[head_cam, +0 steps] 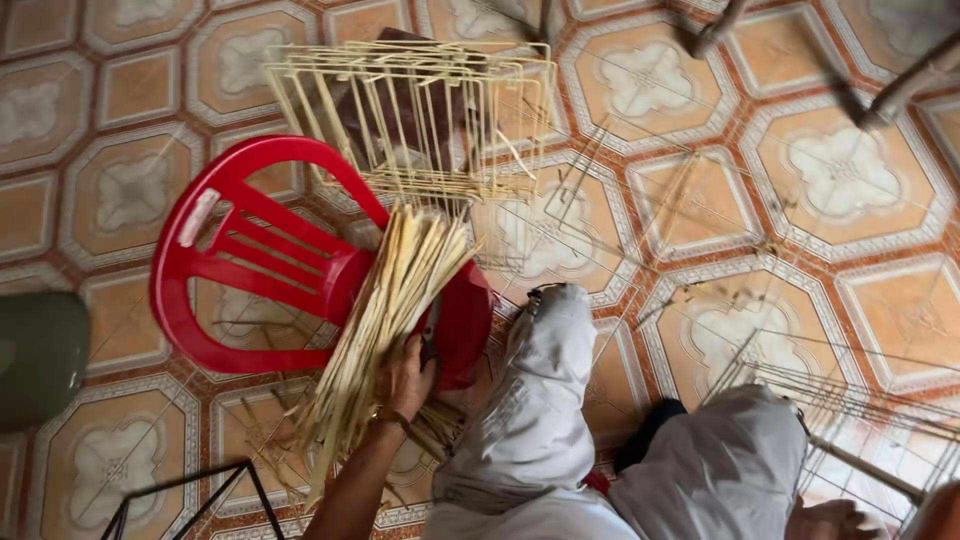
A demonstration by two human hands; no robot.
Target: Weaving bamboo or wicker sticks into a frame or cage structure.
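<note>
In the head view, the left hand [405,375] was closed around a thick bundle of pale split sticks [385,320], gripping it a little below its middle. The bundle lay across the seat of a red plastic chair [250,255], its long axis running from the lower left near the forearm up toward the right, where the stick ends fanned out just below a frame of thin pale slats [420,110]. That frame, an open box-shaped lattice, stood just beyond the chair, touching or nearly touching the bundle's upper tips. The right hand [835,520] sat well apart from the chair, low at the picture's edge beside the person's knees in light grey trousers [540,420]; whether it was open or holding anything could not be told. The left hand was plainly the nearer one to the sticks. The sticks looked dry, flat and fibrous, the chair smooth and glossy. More thin slat frames [800,380] lay on the patterned tile floor [850,170] to the right of the chair.
</note>
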